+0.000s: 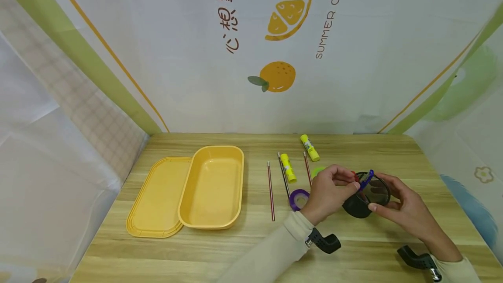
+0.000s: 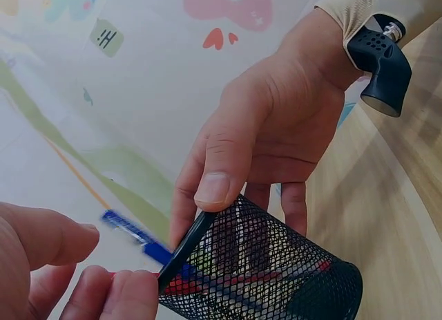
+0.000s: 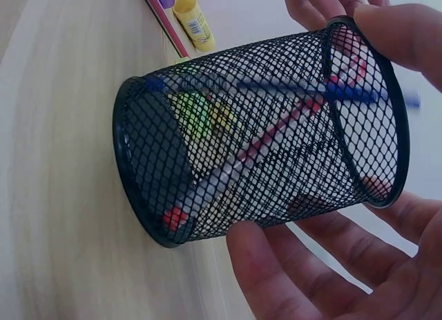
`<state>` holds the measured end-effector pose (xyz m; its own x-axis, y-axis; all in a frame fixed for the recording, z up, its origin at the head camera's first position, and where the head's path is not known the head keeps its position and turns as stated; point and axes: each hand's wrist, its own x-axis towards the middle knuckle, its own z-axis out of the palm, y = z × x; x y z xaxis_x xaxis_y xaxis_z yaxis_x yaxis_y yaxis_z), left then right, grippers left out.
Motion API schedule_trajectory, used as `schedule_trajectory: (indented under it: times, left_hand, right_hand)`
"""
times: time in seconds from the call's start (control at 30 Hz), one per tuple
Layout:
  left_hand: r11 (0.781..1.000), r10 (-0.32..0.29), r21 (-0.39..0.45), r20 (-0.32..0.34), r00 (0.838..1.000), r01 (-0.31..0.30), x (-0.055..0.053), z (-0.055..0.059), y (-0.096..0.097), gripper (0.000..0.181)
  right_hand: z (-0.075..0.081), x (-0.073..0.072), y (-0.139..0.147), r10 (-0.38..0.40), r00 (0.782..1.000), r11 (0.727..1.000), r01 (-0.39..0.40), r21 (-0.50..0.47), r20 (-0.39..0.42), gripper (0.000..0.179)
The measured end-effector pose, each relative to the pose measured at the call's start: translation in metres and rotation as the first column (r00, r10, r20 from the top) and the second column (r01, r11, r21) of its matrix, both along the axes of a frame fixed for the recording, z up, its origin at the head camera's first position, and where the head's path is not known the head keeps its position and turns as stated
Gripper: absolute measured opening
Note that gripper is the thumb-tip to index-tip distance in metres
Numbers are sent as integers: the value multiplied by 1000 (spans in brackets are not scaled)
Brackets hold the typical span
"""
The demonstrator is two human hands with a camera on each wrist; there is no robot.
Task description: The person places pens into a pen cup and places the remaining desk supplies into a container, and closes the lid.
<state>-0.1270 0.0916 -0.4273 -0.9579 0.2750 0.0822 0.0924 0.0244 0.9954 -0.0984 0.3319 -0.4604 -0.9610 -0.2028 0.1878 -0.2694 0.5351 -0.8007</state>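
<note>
A black mesh pen cup is tilted over the right part of the table. My right hand grips it near the rim, thumb on the near side and fingers around the far side. At the cup's mouth, my left hand pinches the upper end of a red pen, whose lower end lies inside by the cup's base. A blue pen also stands in the cup, its upper end sticking out past the rim. Left fingertips are right at the rim.
Left of the hands lie pencils, yellow glue sticks and a purple tape roll. A green item is partly hidden behind the left hand. Farther left, a yellow box overlaps its lid.
</note>
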Motion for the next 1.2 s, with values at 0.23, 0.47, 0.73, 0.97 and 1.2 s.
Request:
schedule_trajectory:
  times: [0.23,0.47,0.73,0.97,1.2]
  left_hand:
    - [1000,-12,20,11,1000,12,0,-1,-3,15]
    - [998,-20,57,23,1000,19,-1,-5,-6,18]
    - [998,24,64,37,999,-27,-4,-4,-12,17]
    - [995,38,88,30,999,-40,-7,-7,-20,19]
    - [990,32,139,42,999,-38,-11,-10,-32,20]
  right_hand:
    - [0,-1,0,-10,1000,1000,10,5,18,78]
    - [1,-1,1,-26,999,999,26,30,25,79]
    - [1,-1,0,-25,1000,999,24,30,16,77]
    - [0,-2,1,-17,1000,1000,17,17,4,76]
    - [-1,-1,1,-12,1000,1000,11,21,5,77]
